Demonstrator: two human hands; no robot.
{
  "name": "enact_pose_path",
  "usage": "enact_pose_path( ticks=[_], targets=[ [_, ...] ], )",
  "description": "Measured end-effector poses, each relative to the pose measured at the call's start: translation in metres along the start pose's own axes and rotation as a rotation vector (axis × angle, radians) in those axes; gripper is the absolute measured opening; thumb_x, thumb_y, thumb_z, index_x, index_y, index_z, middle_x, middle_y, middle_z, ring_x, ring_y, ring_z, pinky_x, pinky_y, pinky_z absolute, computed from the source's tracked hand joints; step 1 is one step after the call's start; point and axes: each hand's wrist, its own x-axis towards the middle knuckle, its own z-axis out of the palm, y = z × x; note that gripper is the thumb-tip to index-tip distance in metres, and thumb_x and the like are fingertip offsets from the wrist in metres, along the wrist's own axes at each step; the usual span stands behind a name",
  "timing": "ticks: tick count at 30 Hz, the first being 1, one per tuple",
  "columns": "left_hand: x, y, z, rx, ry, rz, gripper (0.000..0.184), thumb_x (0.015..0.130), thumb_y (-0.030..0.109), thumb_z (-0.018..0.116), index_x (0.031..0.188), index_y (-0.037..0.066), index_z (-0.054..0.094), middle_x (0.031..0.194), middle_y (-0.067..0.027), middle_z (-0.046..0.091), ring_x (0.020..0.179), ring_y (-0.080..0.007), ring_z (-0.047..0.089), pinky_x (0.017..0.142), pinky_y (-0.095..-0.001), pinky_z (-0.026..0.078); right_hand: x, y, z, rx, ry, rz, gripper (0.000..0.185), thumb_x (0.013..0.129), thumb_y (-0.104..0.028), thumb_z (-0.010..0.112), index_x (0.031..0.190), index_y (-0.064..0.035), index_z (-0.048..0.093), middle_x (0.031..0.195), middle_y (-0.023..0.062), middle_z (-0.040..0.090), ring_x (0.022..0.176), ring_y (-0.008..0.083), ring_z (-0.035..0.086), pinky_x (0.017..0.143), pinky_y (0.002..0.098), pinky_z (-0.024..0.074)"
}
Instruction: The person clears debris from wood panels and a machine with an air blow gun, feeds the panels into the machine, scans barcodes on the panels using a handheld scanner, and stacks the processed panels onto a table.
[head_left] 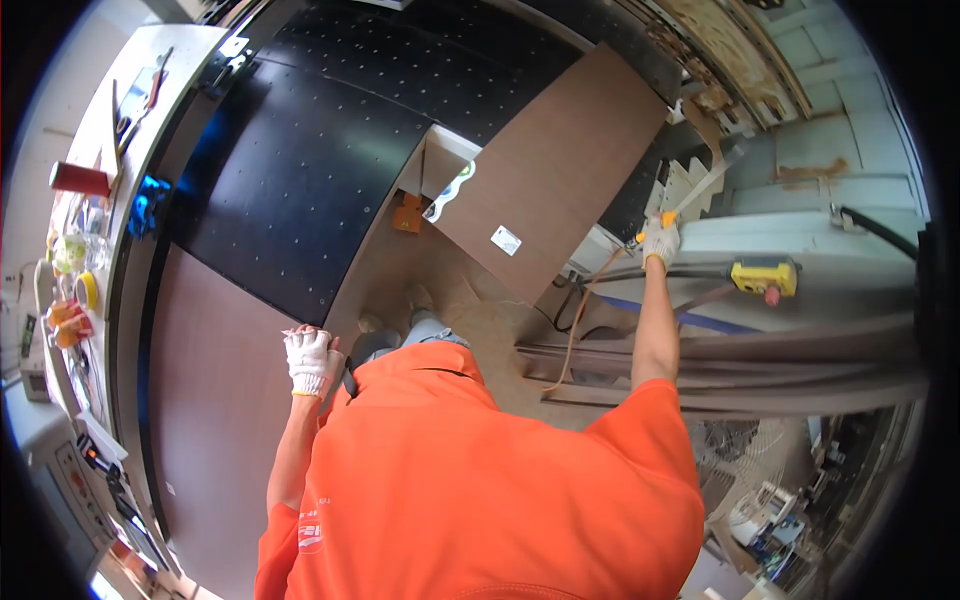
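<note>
My left hand (312, 362), in a white knit glove, is at the near corner of a brown panel (225, 400), fingers curled at its edge. The fingertips are partly hidden. Out to the right, my gloved right hand (660, 240) is closed round a yellow-orange air blow gun (669, 217). A long pale nozzle (712, 183) points up and right from it, and a tan hose (580, 325) trails down from the hand. Nearby, a second brown panel (570, 160) with a white label (506, 240) lies partly over the black table.
A black table (310, 150) dotted with small holes spans the far side. At right hangs a yellow control box (763, 278) above stacked brown strips (720, 365). A cluttered white ledge (160, 50) runs along the left. An orange block (407, 213) sits below the table edge.
</note>
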Motion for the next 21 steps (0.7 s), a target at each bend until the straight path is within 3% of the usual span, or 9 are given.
enact_pose_path(
  ticks=[3, 5, 6, 10, 12, 13, 14, 16, 21],
  targets=[
    [-0.014, 0.002, 0.004, 0.026, 0.029, -0.039, 0.019, 0.082, 0.022, 0.084, 0.088, 0.009, 0.072, 0.108, -0.0158, 0.07, 0.117, -0.041, 0.062, 0.109, -0.0605, 0.044, -0.004, 0.055, 0.05, 0.047, 0.105, 0.142, 0.041, 0.098, -0.047, 0.068, 0.117, -0.0111, 0.07, 0.111, 0.0178, 0.077, 0.094, 0.0363, 0.071, 0.088, 0.0453, 0.0587],
    [-0.032, -0.013, 0.009, 0.073, 0.068, -0.035, 0.02, 0.082, 0.025, 0.083, 0.087, 0.008, 0.073, 0.11, -0.0176, 0.069, 0.117, -0.042, 0.062, 0.11, -0.0602, 0.044, -0.051, 0.025, 0.042, 0.399, -0.06, 0.591, 0.031, 0.098, -0.045, 0.074, 0.11, -0.0164, 0.07, 0.106, 0.0069, 0.074, 0.083, 0.0219, 0.066, 0.073, 0.0441, 0.0605],
    [-0.041, -0.016, 0.003, 0.044, 0.072, -0.051, 0.022, 0.081, 0.027, 0.084, 0.083, 0.008, 0.073, 0.111, -0.017, 0.07, 0.119, -0.0416, 0.061, 0.11, -0.0603, 0.045, -0.042, 0.073, 0.073, 0.078, -0.056, 0.46, 0.031, 0.098, -0.042, 0.076, 0.112, -0.0148, 0.072, 0.109, 0.0063, 0.074, 0.085, 0.0225, 0.068, 0.072, 0.0433, 0.0619],
    [-0.079, -0.024, 0.001, 0.086, -0.05, -0.224, 0.019, 0.081, 0.029, 0.083, 0.084, 0.01, 0.079, 0.11, -0.0151, 0.074, 0.122, -0.0381, 0.064, 0.111, -0.0596, 0.044, -0.083, 0.056, 0.096, 0.613, -0.196, 1.056, 0.081, 0.098, -0.079, 0.055, 0.128, -0.006, 0.073, 0.117, 0.0084, 0.079, 0.092, 0.0308, 0.076, 0.076, 0.0543, 0.0614],
    [-0.102, -0.029, -0.006, 0.112, -0.039, -0.24, 0.02, 0.083, 0.029, 0.082, 0.085, 0.009, 0.08, 0.11, -0.0144, 0.075, 0.122, -0.0369, 0.064, 0.11, -0.0581, 0.045, -0.088, 0.031, 0.117, 0.854, -0.599, 1.074, 0.093, 0.097, -0.086, 0.049, 0.139, -0.0068, 0.072, 0.138, 0.0073, 0.075, 0.115, 0.0368, 0.074, 0.1, 0.0512, 0.0578],
    [-0.108, -0.031, -0.004, 0.128, -0.041, -0.265, 0.02, 0.084, 0.029, 0.082, 0.084, 0.009, 0.079, 0.11, -0.0141, 0.075, 0.122, -0.0368, 0.064, 0.11, -0.0579, 0.045, -0.109, -0.007, 0.123, 0.955, -0.565, 0.631, 0.105, 0.094, -0.092, 0.049, 0.134, 0.002, 0.074, 0.132, 0.0164, 0.077, 0.115, 0.0384, 0.074, 0.101, 0.0515, 0.0575],
    [-0.122, -0.034, -0.007, 0.144, -0.055, -0.291, 0.021, 0.084, 0.029, 0.082, 0.083, 0.009, 0.078, 0.11, -0.0139, 0.075, 0.122, -0.0366, 0.064, 0.11, -0.0578, 0.045, -0.117, -0.044, 0.119, 0.942, -0.594, 0.617, 0.105, 0.094, -0.092, 0.049, 0.134, 0.002, 0.074, 0.132, 0.0164, 0.077, 0.115, 0.0384, 0.074, 0.101, 0.0515, 0.0575],
    [-0.146, -0.045, -0.006, 0.142, -0.054, -0.329, 0.021, 0.084, 0.029, 0.082, 0.083, 0.009, 0.078, 0.109, -0.0138, 0.075, 0.122, -0.0366, 0.065, 0.11, -0.0581, 0.045, -0.129, -0.096, 0.118, 0.086, -0.419, 0.467, 0.116, 0.091, -0.095, 0.048, 0.13, 0.0117, 0.073, 0.128, 0.0222, 0.078, 0.112, 0.0381, 0.076, 0.096, 0.0514, 0.0604],
    [-0.185, -0.057, -0.003, 0.156, -0.059, -0.418, 0.024, 0.085, 0.029, 0.082, 0.084, 0.006, 0.078, 0.104, -0.0151, 0.076, 0.119, -0.0365, 0.066, 0.112, -0.0602, 0.044, -0.159, -0.132, 0.173, 0.352, -0.356, 0.349, 0.097, 0.093, -0.073, 0.074, 0.13, 0.0166, 0.07, 0.131, 0.0261, 0.076, 0.111, 0.0371, 0.077, 0.094, 0.0468, 0.063]
  ],
)
